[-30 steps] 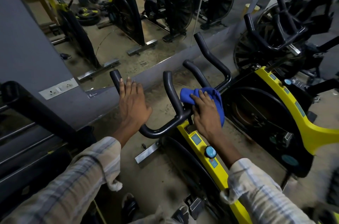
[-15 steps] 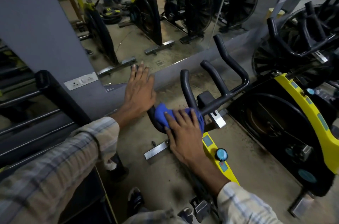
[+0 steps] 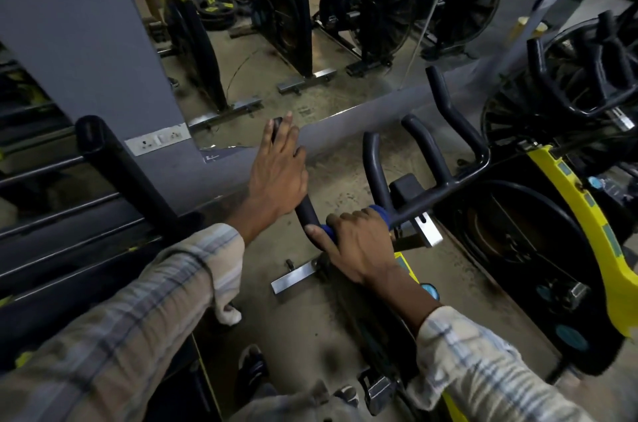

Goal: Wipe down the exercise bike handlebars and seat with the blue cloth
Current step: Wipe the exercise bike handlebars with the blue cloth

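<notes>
The handlebar wipe is under way. The right hand (image 3: 359,242) curls around the blue cloth (image 3: 378,212), wrapped on the handlebars (image 3: 445,185). The left hand (image 3: 278,169) rests on the bar's end, fingers straight. Next, probably, the cloth slides toward those fingers.

The dusty grey concrete floor (image 3: 331,176) is seen carrying the yellow-and-black exercise bike (image 3: 566,207), its shiny metal foot bar (image 3: 293,278) lying flat upon it.
</notes>
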`<state>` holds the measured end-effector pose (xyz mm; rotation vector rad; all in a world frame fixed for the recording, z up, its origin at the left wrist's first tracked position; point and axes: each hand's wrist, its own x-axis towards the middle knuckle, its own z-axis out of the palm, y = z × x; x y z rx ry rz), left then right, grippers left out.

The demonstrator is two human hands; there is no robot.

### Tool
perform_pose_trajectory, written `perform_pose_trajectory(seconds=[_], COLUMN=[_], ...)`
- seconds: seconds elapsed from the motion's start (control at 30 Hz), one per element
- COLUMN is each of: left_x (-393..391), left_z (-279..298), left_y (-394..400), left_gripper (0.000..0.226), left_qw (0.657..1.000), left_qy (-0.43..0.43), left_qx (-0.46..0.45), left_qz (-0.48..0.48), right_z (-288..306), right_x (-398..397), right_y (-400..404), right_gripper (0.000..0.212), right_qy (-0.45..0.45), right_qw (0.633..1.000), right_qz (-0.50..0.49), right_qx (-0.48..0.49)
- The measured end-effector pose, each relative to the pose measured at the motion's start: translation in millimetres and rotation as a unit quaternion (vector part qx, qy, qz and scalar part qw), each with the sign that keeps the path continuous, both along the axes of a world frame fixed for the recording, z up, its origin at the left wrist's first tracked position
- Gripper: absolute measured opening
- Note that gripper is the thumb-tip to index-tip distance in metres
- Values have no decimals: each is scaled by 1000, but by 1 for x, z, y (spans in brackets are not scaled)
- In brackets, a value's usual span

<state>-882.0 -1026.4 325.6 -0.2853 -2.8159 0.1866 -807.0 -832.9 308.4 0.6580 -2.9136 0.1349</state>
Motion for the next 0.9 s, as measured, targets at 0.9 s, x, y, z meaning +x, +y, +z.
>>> perform_pose_trajectory(seconds=[0.9], left_x=[-8], left_z=[-15], left_y=[-6], left_gripper=[54], left_qw=[996], left_qy=[39], left_qx=[74], left_qz=[-36], right_z=[-50], right_x=[74], right_y=[-24], right_gripper=[79], right_qy=[58], right_qw=[998], right_qz=[-5], right_qx=[-6])
